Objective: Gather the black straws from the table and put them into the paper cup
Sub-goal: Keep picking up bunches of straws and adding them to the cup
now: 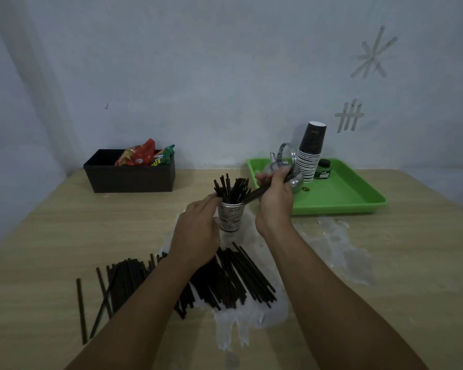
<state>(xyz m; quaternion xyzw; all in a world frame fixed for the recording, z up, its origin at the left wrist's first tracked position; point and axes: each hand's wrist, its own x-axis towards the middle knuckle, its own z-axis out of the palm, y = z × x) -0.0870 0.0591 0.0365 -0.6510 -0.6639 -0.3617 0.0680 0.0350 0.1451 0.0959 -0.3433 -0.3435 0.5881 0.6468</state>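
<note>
A printed paper cup (231, 218) stands upright mid-table with several black straws (231, 189) sticking out of its top. My left hand (198, 231) wraps the cup's left side, fingertips at the rim. My right hand (274, 198), just right of the cup and above it, grips a small bundle of black straws (254, 195) slanted down toward the cup's mouth. A large loose pile of black straws (225, 279) lies on the table nearer to me, partly hidden under my left forearm, with a few stray ones (81, 311) spread out to the left.
A green tray (342, 193) at the back right holds a stack of dark paper cups (310, 153), a metal kettle (284, 166) and a small green jar (323, 169). A black box (131, 177) with snack packets sits back left. White worn patches mark the wooden table (64, 236).
</note>
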